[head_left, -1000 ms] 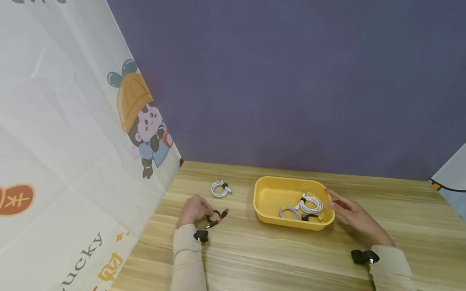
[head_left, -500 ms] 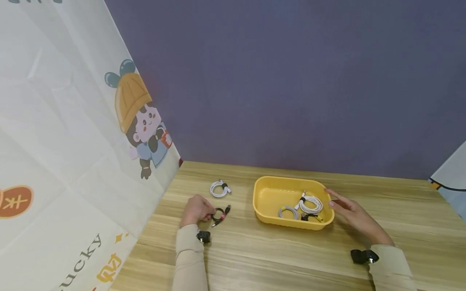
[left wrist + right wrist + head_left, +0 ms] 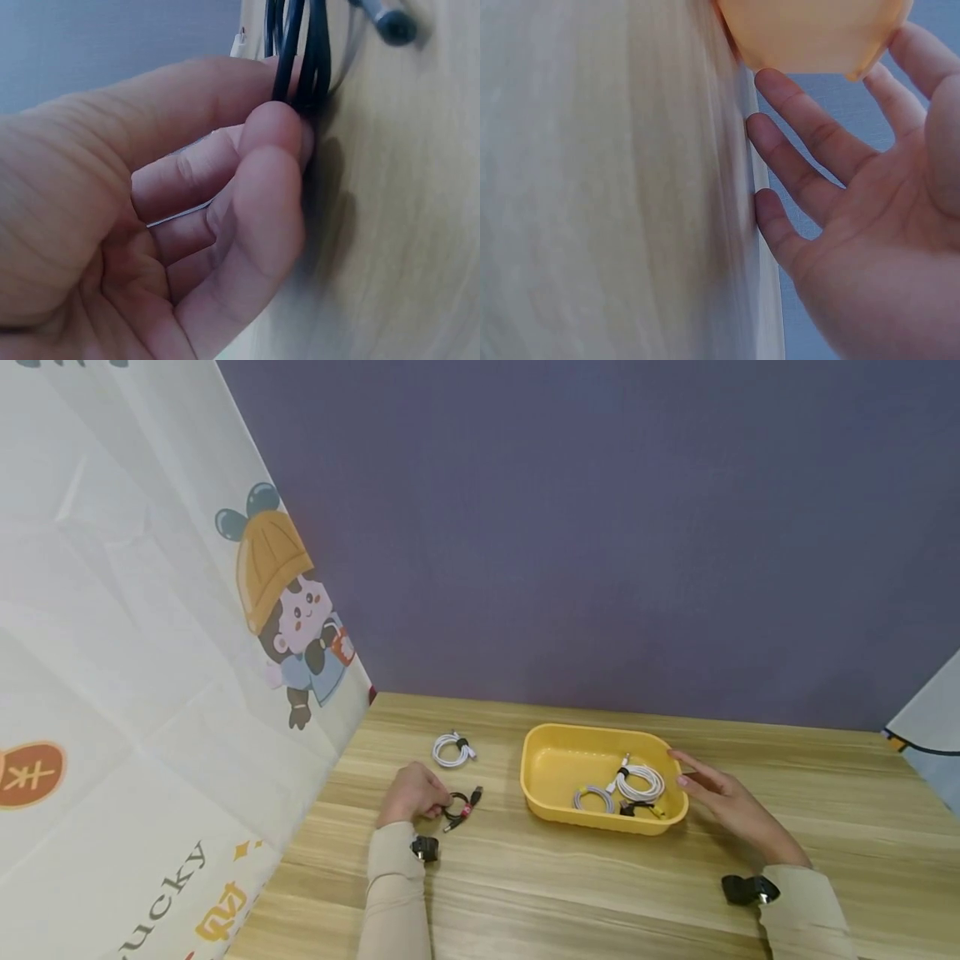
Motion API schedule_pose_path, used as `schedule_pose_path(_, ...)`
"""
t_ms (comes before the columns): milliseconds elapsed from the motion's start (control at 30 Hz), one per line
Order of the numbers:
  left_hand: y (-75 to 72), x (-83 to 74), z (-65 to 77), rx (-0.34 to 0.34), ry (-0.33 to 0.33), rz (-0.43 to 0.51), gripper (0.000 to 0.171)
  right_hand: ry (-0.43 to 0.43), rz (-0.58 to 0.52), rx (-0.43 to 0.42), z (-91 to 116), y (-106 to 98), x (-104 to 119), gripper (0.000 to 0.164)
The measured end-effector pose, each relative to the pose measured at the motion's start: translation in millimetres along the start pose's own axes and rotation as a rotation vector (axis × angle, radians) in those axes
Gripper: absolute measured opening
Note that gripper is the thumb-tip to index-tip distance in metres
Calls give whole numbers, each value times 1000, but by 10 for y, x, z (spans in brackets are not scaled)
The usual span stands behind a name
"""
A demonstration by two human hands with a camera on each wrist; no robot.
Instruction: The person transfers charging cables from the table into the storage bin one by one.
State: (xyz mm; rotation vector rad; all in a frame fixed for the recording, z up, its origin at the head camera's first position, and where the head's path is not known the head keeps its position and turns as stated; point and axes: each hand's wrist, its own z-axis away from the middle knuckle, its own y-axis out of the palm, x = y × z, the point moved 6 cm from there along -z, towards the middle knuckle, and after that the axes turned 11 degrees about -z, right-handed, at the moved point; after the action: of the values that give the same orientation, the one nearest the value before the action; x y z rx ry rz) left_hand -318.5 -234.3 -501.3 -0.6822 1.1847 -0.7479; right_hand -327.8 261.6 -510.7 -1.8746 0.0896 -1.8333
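With thumb and fingertips, my left hand (image 3: 412, 793) pinches a coiled black USB cable (image 3: 476, 796) with a red tie, low over the wooden table at the left. The left wrist view shows its black loops (image 3: 319, 56) between finger and thumb. My right hand (image 3: 723, 806) is at the right end of a yellow plastic basket (image 3: 555, 816), its fingers spread and extended against the rim. Inside the basket lie a coiled white cable (image 3: 660, 782), a grey coiled cable (image 3: 594, 788) and a small black-and-yellow cable (image 3: 658, 811).
Behind my left hand, a coiled white cable (image 3: 450, 764) with a black tie lies on the wooden table (image 3: 570, 893). A dark blue-grey wall panel (image 3: 570, 543) rises at the back. A white printed sheet (image 3: 150, 610) borders the left side.
My left hand has shifted slightly right with the black cable, and the cable has turned a little in its grip. The right hand and the basket stay in place.
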Motion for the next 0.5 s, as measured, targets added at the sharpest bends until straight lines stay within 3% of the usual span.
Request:
schedule_pose_path(333, 38, 1, -23, 15, 52, -19, 8, 12, -15, -2, 5, -3, -29, 66)
schedule_pose_path(500, 48, -22, -22, 12, 71, 38, 8, 5, -16, 0, -2, 3, -17, 65)
